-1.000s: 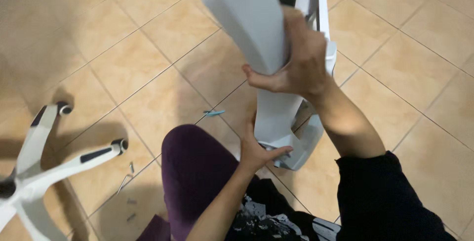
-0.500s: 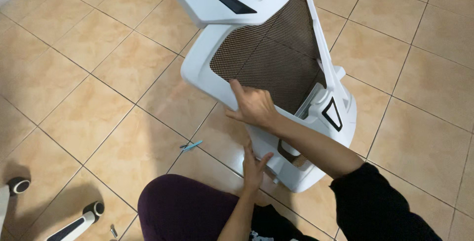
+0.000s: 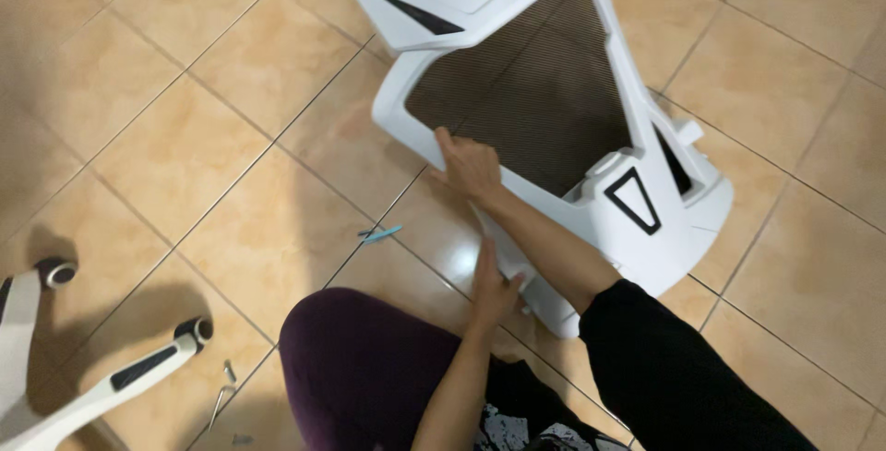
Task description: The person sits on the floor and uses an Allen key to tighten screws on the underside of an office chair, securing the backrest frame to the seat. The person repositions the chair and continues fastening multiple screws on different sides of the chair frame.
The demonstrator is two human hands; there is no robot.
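A white chair backrest (image 3: 554, 128) with dark mesh lies on the tan tiled floor (image 3: 185, 137). A white wheeled chair base (image 3: 83, 368) sits well left of it. The right hand (image 3: 471, 167) presses flat, fingers together, on the backrest's left frame edge; the left hand (image 3: 492, 285) rests open against its lower edge. A small blue tool (image 3: 381, 233) lies just left of the backrest.

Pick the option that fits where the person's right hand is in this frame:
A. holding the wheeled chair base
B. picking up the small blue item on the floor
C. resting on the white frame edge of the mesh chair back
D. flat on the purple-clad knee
C: the right hand lies on the left rim of the white mesh chair back, fingers at the mesh edge.
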